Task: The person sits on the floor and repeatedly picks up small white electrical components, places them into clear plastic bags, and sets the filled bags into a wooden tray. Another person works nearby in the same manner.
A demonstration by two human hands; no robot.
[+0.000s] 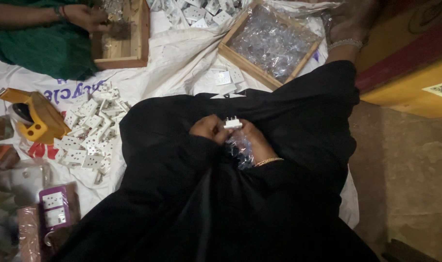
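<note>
I sit on the floor in black clothing, both hands in my lap. My left hand (209,128) and my right hand (254,140) together grip a small white electrical socket part (233,123), its pins pointing up. A clear plastic bag (240,150) hangs crumpled under my right hand, which wears a gold bangle. A heap of similar white socket parts (90,133) lies on the white cloth to my left.
A wooden tray of clear plastic bags (274,41) sits ahead right; another wooden tray (121,43) ahead left, where another person's hand (87,17) reaches. A yellow tape dispenser (34,116) lies left. Packaged sockets (53,206) sit lower left. A bare foot (349,24) rests upper right.
</note>
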